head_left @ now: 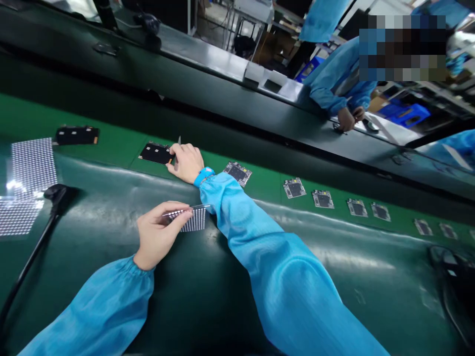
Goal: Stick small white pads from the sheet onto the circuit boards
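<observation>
My left hand (158, 232) pinches a clear sheet of small white dots (195, 220) above the dark green mat. Farther up, my right hand (187, 162) reaches across to the green strip, its thumb and fingertips closed on the right end of a black board (155, 153). A thin pointed thing (179, 140) stands up by those fingers; what it is cannot be made out. Another black board (77, 135) lies to the left on the strip. Just right of my right wrist, partly behind the sleeve, is a grey circuit board (238, 173).
Several circuit boards (294, 188) run along the strip to the right. Dotted sheets (34, 163) and a black cable plug (58, 194) lie at left. A dark object (454, 277) sits at the right edge. Across the bench, a person's hands (348, 118) work over a ledge.
</observation>
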Demonstrator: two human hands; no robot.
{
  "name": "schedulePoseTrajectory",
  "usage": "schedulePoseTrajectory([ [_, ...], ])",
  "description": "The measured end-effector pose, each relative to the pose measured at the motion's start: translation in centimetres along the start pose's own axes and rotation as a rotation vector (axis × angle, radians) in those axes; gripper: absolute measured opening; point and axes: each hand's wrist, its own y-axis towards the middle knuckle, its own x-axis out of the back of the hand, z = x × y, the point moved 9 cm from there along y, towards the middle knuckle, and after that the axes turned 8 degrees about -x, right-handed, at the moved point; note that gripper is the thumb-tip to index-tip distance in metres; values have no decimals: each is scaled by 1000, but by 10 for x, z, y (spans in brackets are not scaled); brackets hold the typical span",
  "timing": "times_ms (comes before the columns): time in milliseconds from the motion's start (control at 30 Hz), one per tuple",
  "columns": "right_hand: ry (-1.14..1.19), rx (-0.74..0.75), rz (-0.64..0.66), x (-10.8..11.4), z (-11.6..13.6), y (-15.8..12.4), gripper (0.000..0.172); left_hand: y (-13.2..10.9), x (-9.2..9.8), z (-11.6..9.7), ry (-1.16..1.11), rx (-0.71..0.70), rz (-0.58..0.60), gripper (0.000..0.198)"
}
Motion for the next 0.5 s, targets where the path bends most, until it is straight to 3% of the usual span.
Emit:
schedulePoseTrajectory([
  [233, 89, 6, -158, 85, -32, -7, 39, 0, -3, 1, 0, 9, 5, 15],
  [400, 344, 134, -53, 90, -17, 0, 35, -3, -7, 10, 20, 33, 31, 18],
  [500, 657, 106, -19, 92, -32, -18, 33, -4, -13, 15, 25, 39, 59, 19],
])
